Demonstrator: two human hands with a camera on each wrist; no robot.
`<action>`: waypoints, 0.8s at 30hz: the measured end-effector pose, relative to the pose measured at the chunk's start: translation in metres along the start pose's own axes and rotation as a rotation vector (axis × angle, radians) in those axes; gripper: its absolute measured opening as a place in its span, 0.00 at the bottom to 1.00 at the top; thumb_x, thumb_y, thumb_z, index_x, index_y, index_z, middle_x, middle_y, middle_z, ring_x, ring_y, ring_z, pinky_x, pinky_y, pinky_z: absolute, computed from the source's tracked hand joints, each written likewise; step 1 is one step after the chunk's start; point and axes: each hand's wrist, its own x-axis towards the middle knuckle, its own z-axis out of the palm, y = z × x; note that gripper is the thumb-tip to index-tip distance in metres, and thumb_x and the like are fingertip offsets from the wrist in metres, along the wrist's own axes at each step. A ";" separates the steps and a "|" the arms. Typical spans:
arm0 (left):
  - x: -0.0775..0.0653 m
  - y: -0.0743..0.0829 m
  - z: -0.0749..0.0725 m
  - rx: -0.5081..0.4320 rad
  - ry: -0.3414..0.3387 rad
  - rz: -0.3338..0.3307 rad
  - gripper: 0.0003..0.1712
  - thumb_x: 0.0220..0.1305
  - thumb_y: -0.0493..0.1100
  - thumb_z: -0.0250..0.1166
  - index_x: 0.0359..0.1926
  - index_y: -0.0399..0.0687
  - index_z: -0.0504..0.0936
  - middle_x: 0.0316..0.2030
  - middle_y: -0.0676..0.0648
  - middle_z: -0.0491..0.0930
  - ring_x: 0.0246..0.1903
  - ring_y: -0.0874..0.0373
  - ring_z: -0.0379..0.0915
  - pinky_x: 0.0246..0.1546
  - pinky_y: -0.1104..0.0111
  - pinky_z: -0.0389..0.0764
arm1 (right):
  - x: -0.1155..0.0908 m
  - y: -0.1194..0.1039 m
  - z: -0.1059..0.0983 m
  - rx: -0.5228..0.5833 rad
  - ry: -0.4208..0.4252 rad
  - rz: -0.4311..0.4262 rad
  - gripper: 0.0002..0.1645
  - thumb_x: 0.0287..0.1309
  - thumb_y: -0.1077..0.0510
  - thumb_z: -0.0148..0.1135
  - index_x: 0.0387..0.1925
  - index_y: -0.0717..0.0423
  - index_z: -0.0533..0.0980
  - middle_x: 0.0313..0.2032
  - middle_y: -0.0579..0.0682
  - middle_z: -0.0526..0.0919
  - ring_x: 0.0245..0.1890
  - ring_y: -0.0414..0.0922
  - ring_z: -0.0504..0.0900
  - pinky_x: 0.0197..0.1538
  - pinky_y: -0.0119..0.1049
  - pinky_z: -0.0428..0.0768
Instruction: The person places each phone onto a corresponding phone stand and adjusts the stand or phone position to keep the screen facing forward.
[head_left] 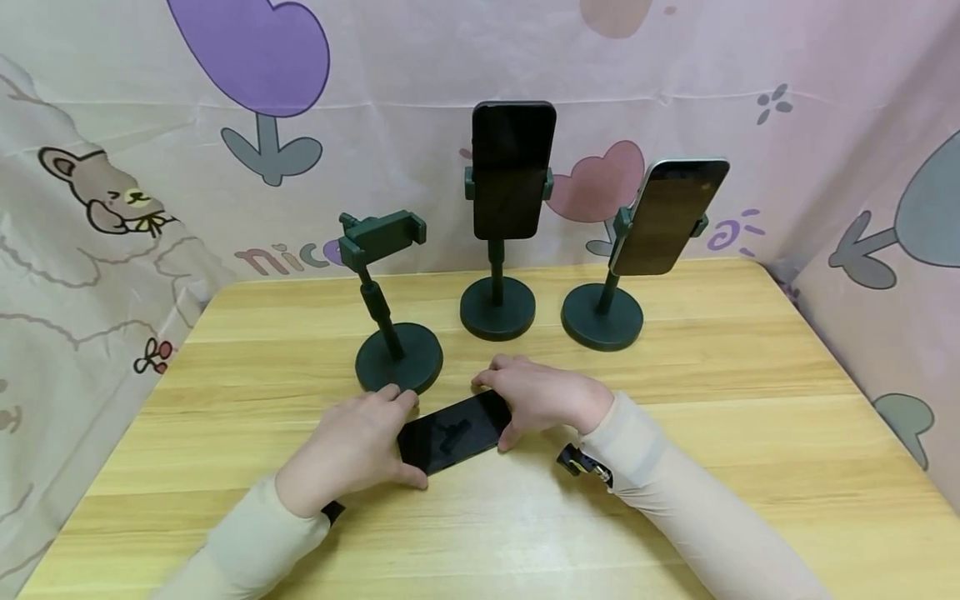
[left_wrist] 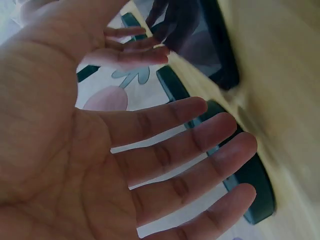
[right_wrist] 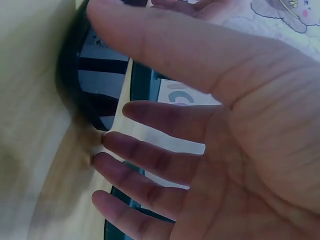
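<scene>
A dark smartphone (head_left: 453,433) lies flat on the table, its screen up and reflecting. My left hand (head_left: 356,446) is at its left end, thumb on the near side, the other fingers toward the far side. At the opposite end, my right hand (head_left: 543,396) spans the phone's short edge with thumb and fingers apart. Both wrist views show fairly straight fingers; the right thumb (right_wrist: 130,35) overlaps the phone (right_wrist: 102,75) there. Just beyond the left hand stands a dark green phone stand (head_left: 382,237) with its holder bare and its stem tilted.
Behind, a middle stand (head_left: 497,310) holds an upright black phone (head_left: 512,167). A right-hand stand (head_left: 602,317) carries a tilted phone (head_left: 670,217) with a light frame. The wooden table (head_left: 750,375) meets a printed cloth backdrop (head_left: 405,125) at its far edge.
</scene>
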 end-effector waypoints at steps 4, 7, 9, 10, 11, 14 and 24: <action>0.001 0.003 0.002 0.010 -0.027 0.006 0.51 0.25 0.76 0.73 0.48 0.48 0.79 0.32 0.53 0.71 0.29 0.57 0.72 0.22 0.62 0.76 | 0.002 0.000 0.001 -0.019 0.010 -0.008 0.46 0.35 0.47 0.80 0.61 0.50 0.73 0.50 0.48 0.71 0.47 0.45 0.68 0.48 0.36 0.72; 0.001 0.005 0.003 0.008 -0.030 0.004 0.48 0.26 0.74 0.74 0.46 0.48 0.79 0.32 0.53 0.70 0.28 0.57 0.71 0.21 0.62 0.75 | 0.003 -0.001 0.002 -0.042 0.017 -0.017 0.47 0.33 0.46 0.81 0.60 0.51 0.74 0.49 0.47 0.71 0.47 0.44 0.69 0.50 0.35 0.71; 0.001 0.006 0.004 0.008 -0.026 0.009 0.47 0.26 0.74 0.75 0.45 0.48 0.80 0.31 0.53 0.70 0.27 0.57 0.70 0.20 0.63 0.75 | 0.004 -0.001 0.003 -0.058 0.019 -0.024 0.47 0.32 0.46 0.82 0.59 0.51 0.75 0.48 0.47 0.71 0.47 0.44 0.69 0.50 0.34 0.71; 0.001 0.007 0.004 0.008 -0.022 0.012 0.46 0.27 0.73 0.75 0.44 0.47 0.80 0.31 0.53 0.70 0.26 0.57 0.70 0.20 0.63 0.74 | 0.004 -0.001 0.003 -0.064 0.021 -0.027 0.46 0.31 0.46 0.82 0.58 0.51 0.76 0.48 0.46 0.71 0.47 0.43 0.69 0.50 0.33 0.71; 0.001 0.007 0.005 0.004 -0.019 0.016 0.46 0.27 0.73 0.75 0.43 0.47 0.81 0.30 0.53 0.70 0.26 0.57 0.69 0.19 0.64 0.74 | 0.004 -0.001 0.004 -0.070 0.024 -0.032 0.45 0.31 0.46 0.82 0.57 0.51 0.76 0.47 0.46 0.71 0.46 0.43 0.68 0.50 0.33 0.71; 0.001 0.008 0.006 -0.006 -0.006 0.023 0.45 0.28 0.73 0.74 0.43 0.46 0.81 0.29 0.53 0.69 0.24 0.58 0.68 0.19 0.65 0.73 | 0.004 -0.001 0.005 -0.071 0.037 -0.047 0.43 0.30 0.47 0.83 0.55 0.51 0.78 0.46 0.46 0.71 0.45 0.43 0.68 0.49 0.33 0.71; 0.003 0.006 0.009 -0.024 0.020 0.050 0.42 0.29 0.72 0.75 0.39 0.47 0.79 0.27 0.55 0.67 0.23 0.61 0.65 0.19 0.68 0.72 | 0.008 0.004 0.009 -0.109 0.095 -0.119 0.39 0.29 0.47 0.81 0.49 0.51 0.79 0.44 0.45 0.73 0.41 0.40 0.69 0.46 0.30 0.72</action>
